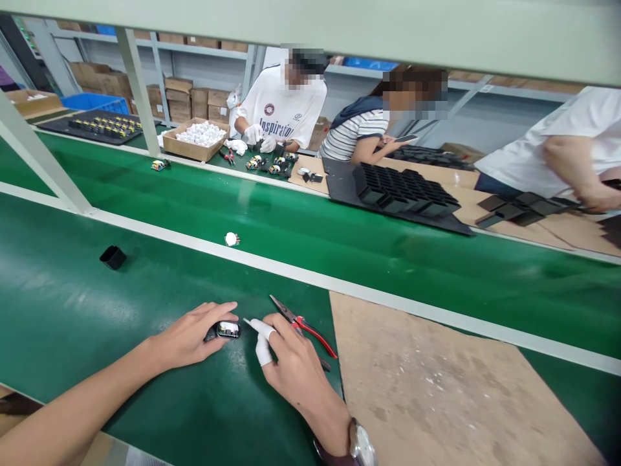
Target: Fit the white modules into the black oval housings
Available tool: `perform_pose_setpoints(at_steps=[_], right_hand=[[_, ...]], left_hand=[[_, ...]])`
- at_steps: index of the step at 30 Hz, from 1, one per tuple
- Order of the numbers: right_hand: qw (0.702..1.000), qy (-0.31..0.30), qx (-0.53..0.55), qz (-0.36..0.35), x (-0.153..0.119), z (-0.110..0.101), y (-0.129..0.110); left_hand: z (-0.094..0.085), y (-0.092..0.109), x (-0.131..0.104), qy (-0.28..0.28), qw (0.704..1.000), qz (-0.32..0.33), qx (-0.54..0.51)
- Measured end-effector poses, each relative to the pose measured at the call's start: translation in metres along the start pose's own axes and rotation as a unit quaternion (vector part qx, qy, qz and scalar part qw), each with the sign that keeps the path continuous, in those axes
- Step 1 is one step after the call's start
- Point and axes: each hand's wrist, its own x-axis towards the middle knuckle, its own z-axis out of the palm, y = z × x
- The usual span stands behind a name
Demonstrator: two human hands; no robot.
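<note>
A small black case (pixel 228 330) with a white part and electronic components inside sits on the green bench surface. My left hand (pixel 196 333) is closed around its left side, thumb in front and fingers behind. Just right of the case is my right hand (pixel 291 362), with white covers on the index finger and thumb. Those two fingers are apart, and nothing shows between them. Red-handled long-nose pliers (pixel 295 318) lie behind my right hand, which partly hides them.
An empty black case (pixel 113 257) stands at left. A white round part (pixel 231 239) and a circuit board (pixel 160 166) lie on the green belt (pixel 291 220). Brown board (pixel 460 388) covers the right bench. Across are co-workers, a carton (pixel 194 152) of white parts and black cases (pixel 407 188).
</note>
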Motion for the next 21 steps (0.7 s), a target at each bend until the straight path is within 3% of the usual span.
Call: perform_pose_setpoints(at_steps=[4,7,11,14,21], right_hand=[[0.995,-0.035,-0.088,0.015,-0.004,0.013,0.016],[0.994,-0.041,-0.098,0.006,-0.004,0.019,0.014],[0.999,-0.006,0.03,-0.028,0.002,0.015,-0.008],[0.995,-0.025,0.086,-0.044,0.007,0.014,-0.022],[0.988,-0.041,0.149,-0.018,0.009,0.021,-0.022]], left_hand=[[-0.001,0.002,0.001,-0.015,0.998,-0.045,-0.031],[-0.001,0.003,0.002,-0.019,0.997,-0.056,-0.055],[0.0,0.001,0.002,-0.004,0.997,-0.044,-0.068],[0.0,-0.001,0.002,-0.004,0.997,-0.043,-0.07],[-0.001,-0.002,0.0,-0.021,0.996,-0.057,-0.06]])
